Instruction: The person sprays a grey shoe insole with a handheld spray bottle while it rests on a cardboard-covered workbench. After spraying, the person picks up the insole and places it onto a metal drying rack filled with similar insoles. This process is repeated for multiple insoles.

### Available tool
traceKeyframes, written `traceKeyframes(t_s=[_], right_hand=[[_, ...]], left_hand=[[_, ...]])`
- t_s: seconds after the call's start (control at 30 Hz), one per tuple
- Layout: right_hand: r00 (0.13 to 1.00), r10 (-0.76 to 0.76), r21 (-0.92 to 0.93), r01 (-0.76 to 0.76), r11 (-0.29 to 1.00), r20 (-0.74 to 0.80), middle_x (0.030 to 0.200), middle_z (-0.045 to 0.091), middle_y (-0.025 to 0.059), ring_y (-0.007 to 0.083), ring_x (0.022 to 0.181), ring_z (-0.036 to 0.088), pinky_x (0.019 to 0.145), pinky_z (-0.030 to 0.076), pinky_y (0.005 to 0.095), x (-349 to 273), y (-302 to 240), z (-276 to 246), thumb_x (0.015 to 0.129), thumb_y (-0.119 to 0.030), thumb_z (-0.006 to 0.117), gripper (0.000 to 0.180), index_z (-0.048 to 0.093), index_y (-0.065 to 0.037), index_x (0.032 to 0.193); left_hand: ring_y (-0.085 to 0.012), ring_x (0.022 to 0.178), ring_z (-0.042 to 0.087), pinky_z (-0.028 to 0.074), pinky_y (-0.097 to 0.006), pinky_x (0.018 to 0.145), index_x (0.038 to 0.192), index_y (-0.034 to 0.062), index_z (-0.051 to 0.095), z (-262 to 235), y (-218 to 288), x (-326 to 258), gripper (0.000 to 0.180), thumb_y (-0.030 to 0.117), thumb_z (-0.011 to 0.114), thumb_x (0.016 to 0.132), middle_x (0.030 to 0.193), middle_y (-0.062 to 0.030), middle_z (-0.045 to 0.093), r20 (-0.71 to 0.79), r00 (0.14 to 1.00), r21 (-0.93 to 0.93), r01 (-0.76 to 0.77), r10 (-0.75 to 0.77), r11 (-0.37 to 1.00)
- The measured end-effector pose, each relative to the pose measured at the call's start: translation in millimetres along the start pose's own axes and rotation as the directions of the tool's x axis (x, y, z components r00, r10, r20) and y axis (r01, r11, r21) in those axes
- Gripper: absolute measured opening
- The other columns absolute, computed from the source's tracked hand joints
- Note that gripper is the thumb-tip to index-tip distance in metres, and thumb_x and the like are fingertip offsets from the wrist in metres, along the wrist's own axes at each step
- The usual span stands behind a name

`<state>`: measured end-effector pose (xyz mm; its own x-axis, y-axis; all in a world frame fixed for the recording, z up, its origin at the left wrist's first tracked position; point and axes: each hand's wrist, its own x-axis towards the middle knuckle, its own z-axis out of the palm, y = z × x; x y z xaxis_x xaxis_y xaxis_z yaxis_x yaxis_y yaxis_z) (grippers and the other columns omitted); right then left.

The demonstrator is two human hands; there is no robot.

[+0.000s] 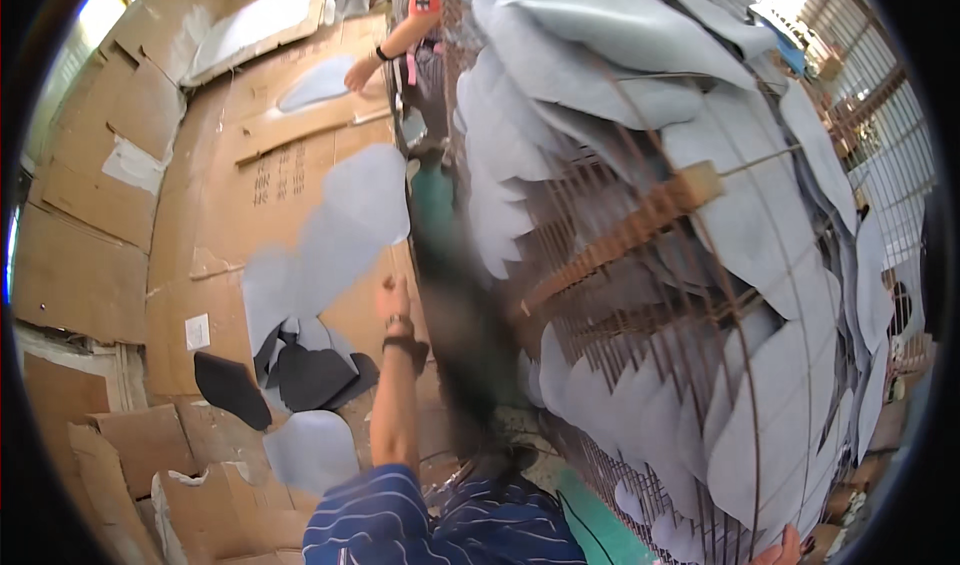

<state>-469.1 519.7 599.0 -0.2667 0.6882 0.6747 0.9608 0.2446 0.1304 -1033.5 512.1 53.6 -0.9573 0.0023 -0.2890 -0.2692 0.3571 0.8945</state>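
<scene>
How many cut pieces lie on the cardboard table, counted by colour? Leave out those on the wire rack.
Grey pieces: 4
Black pieces: 2 that can be told apart; the dark heap may hold more
Total: 6

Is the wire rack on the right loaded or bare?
Loaded: grey cut sheets hang in overlapping rows across the wire rack, top to bottom.
</scene>
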Motion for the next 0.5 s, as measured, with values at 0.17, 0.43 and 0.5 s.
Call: traceKeyframes(t_s=[0.17,0.43,0.5], right_hand=[[0.996,0.056,-0.068,-0.061,0.996,-0.063,0.1,0.07,0.0213,0.0369,0.09,0.064,0.081,0.051,0.0447,-5,-16,11,0.107,-0.03,0.041,0.045,0.069,0.006,0.105],[0.979,0.197,-0.128,-0.203,0.971,-0.061,0.093,0.071,0.0195,0.0363,0.085,0.063,0.077,0.05,0.0429,15,-43,19,0.108,-0.025,0.04,0.043,0.072,0.004,0.1],[0.982,0.181,-0.132,-0.186,0.974,-0.049,0.093,0.071,0.0194,0.0354,0.084,0.064,0.075,0.05,0.0431,15,-46,20,0.107,-0.025,0.042,0.043,0.072,0.005,0.1]], left_hand=[[-0.0359,0.113,0.06,0.051,-0.045,0.092,0.124,0.0078,0.063,38,71,65,0.055,0.036,0.075,0.079,0.12,-0.0176,0.063,-0.069,0.968,0.458,-0.186,0.243,0.869],[-0.0313,0.107,0.057,0.052,-0.045,0.081,0.097,0.0167,0.071,42,87,123,0.023,0.027,0.076,0.076,0.108,-0.0105,0.058,0.156,0.814,0.757,-0.463,0.559,0.461],[-0.0312,0.107,0.056,0.051,-0.045,0.08,0.091,0.0161,0.073,33,106,122,0.019,0.028,0.077,0.076,0.107,-0.0102,0.059,0.155,0.755,0.72,-0.528,0.637,0.45]])
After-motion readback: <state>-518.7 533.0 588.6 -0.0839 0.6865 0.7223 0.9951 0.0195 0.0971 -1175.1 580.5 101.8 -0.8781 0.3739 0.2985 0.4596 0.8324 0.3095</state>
